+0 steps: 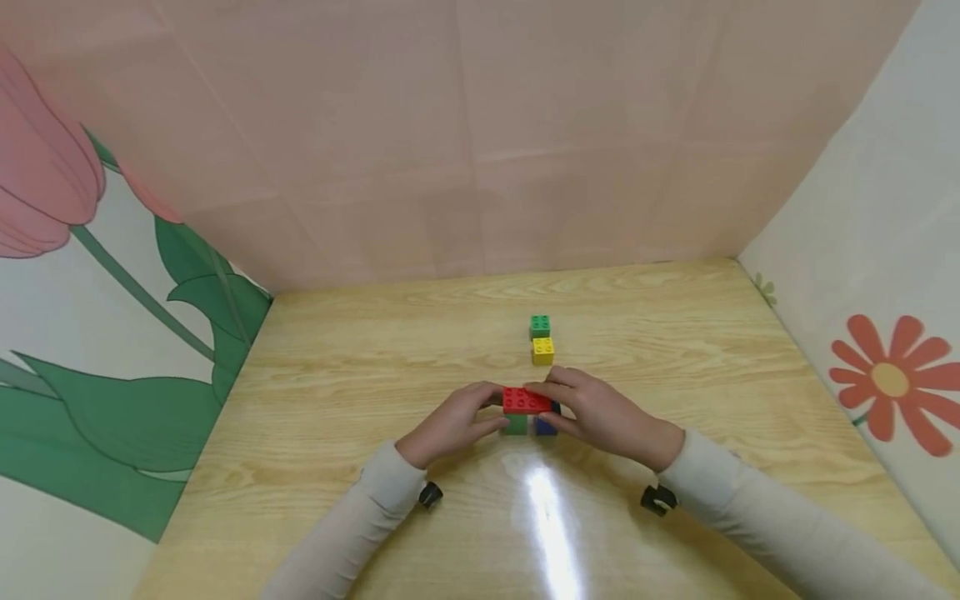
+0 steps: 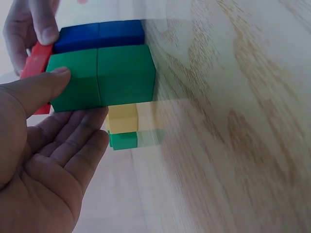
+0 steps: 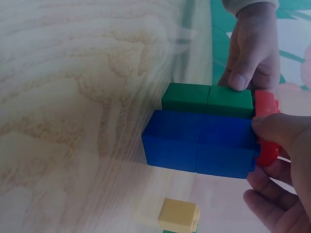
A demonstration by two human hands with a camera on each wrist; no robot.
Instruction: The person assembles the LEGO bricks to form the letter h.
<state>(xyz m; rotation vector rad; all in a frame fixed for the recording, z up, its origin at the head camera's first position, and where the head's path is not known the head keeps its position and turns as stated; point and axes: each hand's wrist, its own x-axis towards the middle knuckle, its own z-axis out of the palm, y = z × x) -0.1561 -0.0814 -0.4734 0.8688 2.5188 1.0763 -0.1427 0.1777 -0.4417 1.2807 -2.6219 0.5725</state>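
Observation:
A flat red brick (image 1: 525, 400) with studs on top lies across two block stacks, spanning the gap between them. The left stack is two green blocks (image 2: 126, 75) high; the right one is two blue blocks (image 3: 170, 141) high. My left hand (image 1: 455, 422) holds the green stack near its top, thumb on the near face and fingers behind. With thumb and fingers, my right hand (image 1: 606, 414) grips the red brick at its right end, the thumb tip right at the top of the blue stack. Studs of the top blue block show beside the red brick in the right wrist view.
Beyond the stacks stand a yellow block (image 1: 543, 351) and, just behind it, a small green block (image 1: 540, 326). All are on a wooden table (image 1: 360, 350) with a pink wall at the back and flower-patterned walls at both sides.

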